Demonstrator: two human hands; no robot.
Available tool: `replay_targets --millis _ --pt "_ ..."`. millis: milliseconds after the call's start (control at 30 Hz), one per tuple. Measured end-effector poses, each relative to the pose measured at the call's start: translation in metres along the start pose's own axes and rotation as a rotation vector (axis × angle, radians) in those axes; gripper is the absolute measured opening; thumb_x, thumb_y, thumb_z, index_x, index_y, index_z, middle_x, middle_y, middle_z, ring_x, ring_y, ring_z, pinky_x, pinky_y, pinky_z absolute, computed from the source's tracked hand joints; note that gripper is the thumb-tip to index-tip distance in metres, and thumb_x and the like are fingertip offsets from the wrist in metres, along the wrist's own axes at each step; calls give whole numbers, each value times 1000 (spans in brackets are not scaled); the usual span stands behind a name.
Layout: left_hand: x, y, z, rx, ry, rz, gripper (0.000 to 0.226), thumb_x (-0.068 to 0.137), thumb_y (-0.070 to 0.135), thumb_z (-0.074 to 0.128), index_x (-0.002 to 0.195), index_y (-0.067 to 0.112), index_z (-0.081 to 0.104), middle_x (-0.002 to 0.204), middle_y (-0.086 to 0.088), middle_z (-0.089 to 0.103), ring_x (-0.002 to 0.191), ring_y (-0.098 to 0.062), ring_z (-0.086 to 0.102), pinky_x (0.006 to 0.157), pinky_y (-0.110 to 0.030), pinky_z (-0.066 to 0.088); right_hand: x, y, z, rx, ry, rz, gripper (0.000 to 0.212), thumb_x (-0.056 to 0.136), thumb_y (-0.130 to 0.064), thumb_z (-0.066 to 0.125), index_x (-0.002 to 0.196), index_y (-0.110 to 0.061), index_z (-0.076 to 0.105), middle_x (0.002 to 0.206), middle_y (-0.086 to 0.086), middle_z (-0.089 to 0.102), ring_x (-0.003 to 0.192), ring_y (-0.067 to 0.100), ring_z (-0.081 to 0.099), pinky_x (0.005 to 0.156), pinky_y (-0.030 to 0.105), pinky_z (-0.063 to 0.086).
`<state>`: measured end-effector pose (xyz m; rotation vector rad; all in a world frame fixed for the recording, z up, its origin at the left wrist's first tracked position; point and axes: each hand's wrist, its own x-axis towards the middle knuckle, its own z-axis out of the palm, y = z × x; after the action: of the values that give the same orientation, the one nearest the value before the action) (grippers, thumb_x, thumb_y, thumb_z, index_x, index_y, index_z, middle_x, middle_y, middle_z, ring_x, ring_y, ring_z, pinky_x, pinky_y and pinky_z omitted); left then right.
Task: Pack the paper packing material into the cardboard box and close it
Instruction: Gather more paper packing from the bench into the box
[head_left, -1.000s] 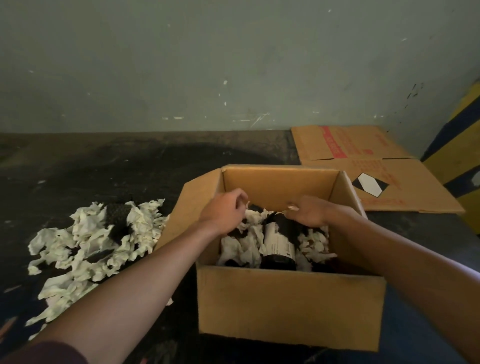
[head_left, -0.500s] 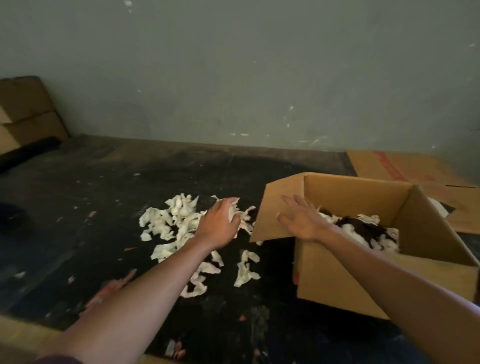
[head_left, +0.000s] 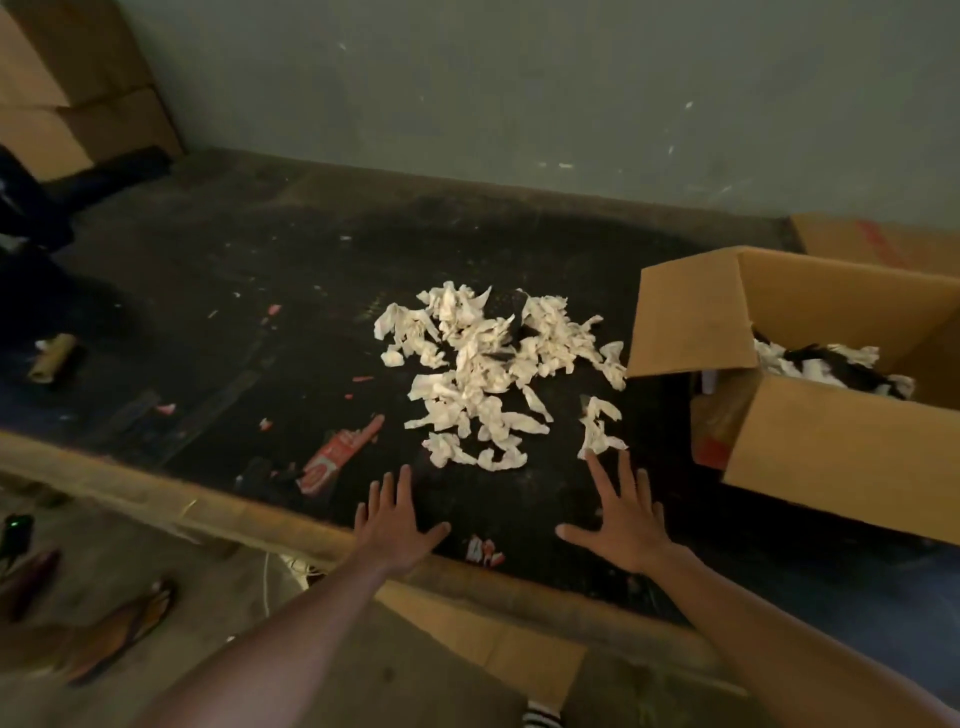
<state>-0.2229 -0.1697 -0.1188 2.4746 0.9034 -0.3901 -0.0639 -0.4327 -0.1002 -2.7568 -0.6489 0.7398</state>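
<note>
Both my hands are spread wide and empty, the paper (head_left: 493, 369) heaped ahead on the worktop, its nearest scrap just beyond my right hand (head_left: 626, 525), my left hand (head_left: 395, 525) farther, the box (head_left: 841, 447) to the right.

Flattened carton (head_left: 878, 241), far right: red printing, blurred, not legible.
Red wrapper (head_left: 332, 460), near left on the dark mat: pale marks, not legible.
Readable text: none.
</note>
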Motion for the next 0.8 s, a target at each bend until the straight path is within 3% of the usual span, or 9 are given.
replay_targets --millis 133,233,333,500,600,667,733,800 --pt "13 -12 8 125 42 29 111 80 81 42 154 23 -17 163 -8 -18 150 -30 -16 121 -52 -2 7 5 15 -10 1 59 125 59 -90 54 139 -49 -33 156 7 -36 145 37 -25 116 63 -4" --pt "29 -18 7 138 86 50 122 69 92 34 151 23 -26 162 -10 -22 149 -29 -18 120 -51 -7 23 -6 16 22 66 79 124 55 -95 49 131 -54 -40 153 6 -41 142 36 -31 112 67 -8" --pt "47 -28 3 144 158 76 129 59 100 21 149 23 -30 161 -10 -25 149 -27 -21 120 -49 -10 47 -14 14 17 148 106 127 50 -99 42 134 -51 -40 150 5 -46 139 36 -37 109 72 -9" --pt "93 -36 -19 221 224 130 124 62 101 10 152 22 -24 161 -9 -25 148 -27 -24 120 -53 -6 101 -37 8 -86 208 77 122 50 -103 28 138 -49 -37 151 8 -44 140 38 -34 107 75 -7" --pt "126 -29 -31 257 210 142 121 64 100 9 152 24 -24 159 -9 -26 147 -27 -24 118 -54 -12 134 -65 6 -105 217 19 112 60 -98 27 141 -49 -33 154 9 -38 143 39 -29 109 72 -9" --pt "150 -23 -37 247 212 157 114 71 95 12 153 23 -22 158 -6 -25 148 -28 -22 116 -51 -16 154 -86 6 -103 218 -32 108 68 -91 34 142 -48 -31 156 10 -33 144 38 -28 110 69 -10" --pt "168 -17 -46 178 216 214 96 87 77 26 156 21 -13 162 -6 -14 150 -28 -13 118 -50 -11 172 -104 4 -107 185 -107 105 77 -80 44 145 -46 -28 159 10 -29 144 34 -29 113 66 -9" --pt "179 -16 -60 40 278 297 75 96 42 44 157 16 8 162 -13 19 149 -30 13 121 -50 12 182 -122 1 -39 155 -204 99 83 -67 52 148 -45 -19 163 7 -17 146 28 -26 115 65 -3"
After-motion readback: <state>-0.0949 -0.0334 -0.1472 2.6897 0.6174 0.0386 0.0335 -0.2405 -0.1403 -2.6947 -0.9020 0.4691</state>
